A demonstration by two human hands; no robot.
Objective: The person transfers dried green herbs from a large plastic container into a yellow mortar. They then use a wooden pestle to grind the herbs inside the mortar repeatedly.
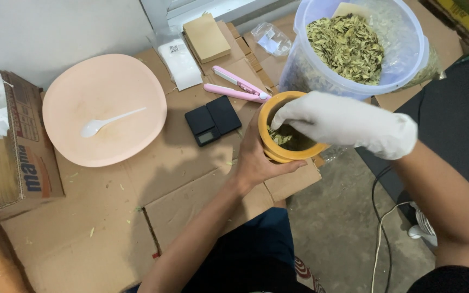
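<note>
head view, looking down on flattened cardboard sheets [137,217] laid as a work surface. the left hand [256,160], bare, is wrapped around the outside of a small yellow cup [270,152], fingers closed on its near wall, holding it upright just above the cardboard's right edge. the right hand [343,122], in a white glove, reaches down from the right with its fingertips [280,116] bunched together inside the cup's mouth, pressing on or pinching the dried leaves [286,138] that fill the bottom (whether any leaf is actually gripped cannot be told). directly behind the cup stands a large translucent tub [408,70], lined with clear plastic and holding a heap of the same dried, yellow-green leaves [348,46]. left of the cup, lying on the cardboard: a small black pocket scale [213,120] and, just beyond it, a pink handheld sealer [237,87]. further left, a wide peach-coloured bowl [82,135] with a white plastic spoon [109,122] resting inside. behind these, a stack of white pouches in clear wrap [179,62], a pile of brown paper bags [206,38] and a small clear bag [271,39]. at the far left edge, an open carton [25,157]. loose leaf fragments are scattered over the cardboard. a white cable [381,239] trails across the floor at lower right.
</note>
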